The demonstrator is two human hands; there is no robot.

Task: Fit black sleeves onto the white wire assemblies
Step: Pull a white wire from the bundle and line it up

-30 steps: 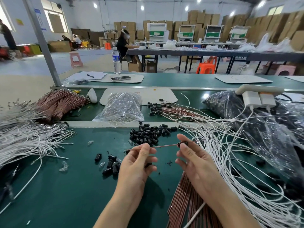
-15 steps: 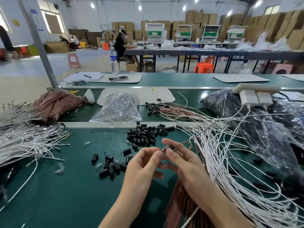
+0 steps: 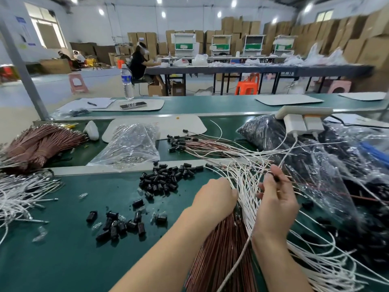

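Left hand (image 3: 214, 199) fingertips behind white wires (image 3: 246, 180)

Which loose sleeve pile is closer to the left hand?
The dense far pile by the metal rail, just left of the left hand; the sparse near pile lies farther off.

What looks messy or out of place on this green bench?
Black sleeves lie heaped loose on the green bench; a smaller cluster sits apart, nearer, with clear plastic scraps strewn around. Nothing looks damaged.
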